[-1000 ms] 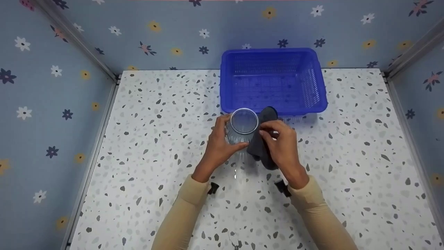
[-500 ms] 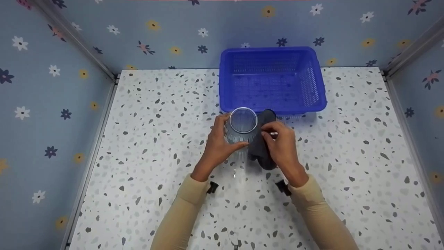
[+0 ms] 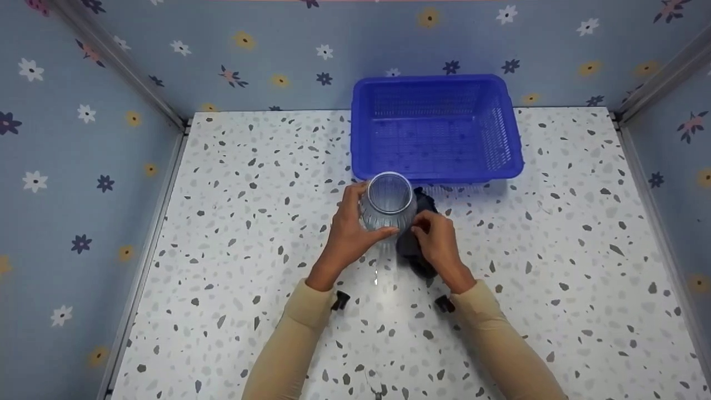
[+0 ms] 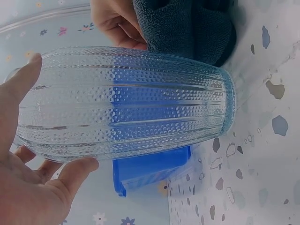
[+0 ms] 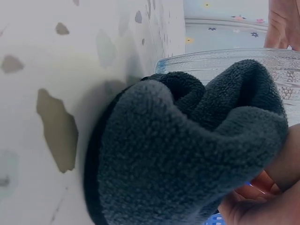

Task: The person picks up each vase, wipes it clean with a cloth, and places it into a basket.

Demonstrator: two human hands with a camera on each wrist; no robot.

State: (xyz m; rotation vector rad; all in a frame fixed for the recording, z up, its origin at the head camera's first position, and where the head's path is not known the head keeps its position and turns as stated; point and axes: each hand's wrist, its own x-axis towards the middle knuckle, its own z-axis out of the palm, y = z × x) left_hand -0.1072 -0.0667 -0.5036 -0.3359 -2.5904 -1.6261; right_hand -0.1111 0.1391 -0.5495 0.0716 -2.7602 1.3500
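Observation:
A tall clear glass vase (image 3: 390,216) with ribbed, dimpled sides stands mouth up in front of the basket. My left hand (image 3: 351,233) grips it near the top, thumb on the near side and fingers round the left. Its narrower base shows close to the tabletop in the left wrist view, where the vase (image 4: 154,103) lies sideways across the picture. On the vase's right side, my right hand (image 3: 437,240) pinches a dark grey fluffy cloth (image 3: 410,248) against the glass. Folds of the cloth (image 5: 178,150) hang down to the tabletop in the right wrist view, hiding part of the vase.
A blue plastic basket (image 3: 436,176) with perforated sides stands at the back of the speckled white table (image 3: 266,183), just behind the vase. Flower-patterned panels (image 3: 266,50) enclose the back and both sides.
My right hand has slid toward me and slightly left, drawing the cloth down along the vase, so its far end no longer overlaps the basket rim. The left hand and vase stay put.

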